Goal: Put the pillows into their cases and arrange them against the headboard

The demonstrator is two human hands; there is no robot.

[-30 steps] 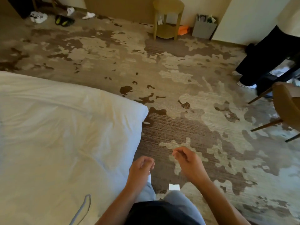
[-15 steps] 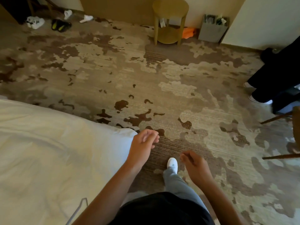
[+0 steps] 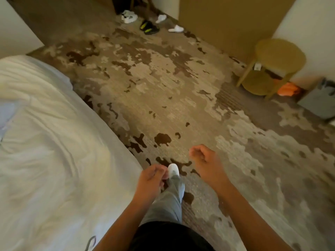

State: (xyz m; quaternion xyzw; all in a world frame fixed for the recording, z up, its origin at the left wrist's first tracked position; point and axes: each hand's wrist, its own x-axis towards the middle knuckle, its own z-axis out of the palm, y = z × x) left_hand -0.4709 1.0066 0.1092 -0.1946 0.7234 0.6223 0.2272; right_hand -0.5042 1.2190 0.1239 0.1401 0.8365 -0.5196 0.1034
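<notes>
A bed with a rumpled white duvet [image 3: 54, 151] fills the left side of the head view. No pillow, pillowcase or headboard shows. My left hand [image 3: 151, 178] hangs over the floor just right of the bed's edge, fingers loosely curled and holding nothing. My right hand [image 3: 204, 160] is a little further right and higher, also loosely curled and empty. Below them, my leg in grey trousers steps forward with a white shoe [image 3: 173, 170] on the patterned carpet.
A round yellow side table [image 3: 279, 57] stands at the right wall, with an orange item [image 3: 289, 89] and a grey bin [image 3: 319, 100] beside it. Several shoes [image 3: 148, 27] lie at the far wall. Patterned carpet [image 3: 163, 87] runs between bed and wall.
The view has swung left along the bed's side; the side table moved from top centre to the right. The dark-clothed person and chair left the view. Both hands stay empty.
</notes>
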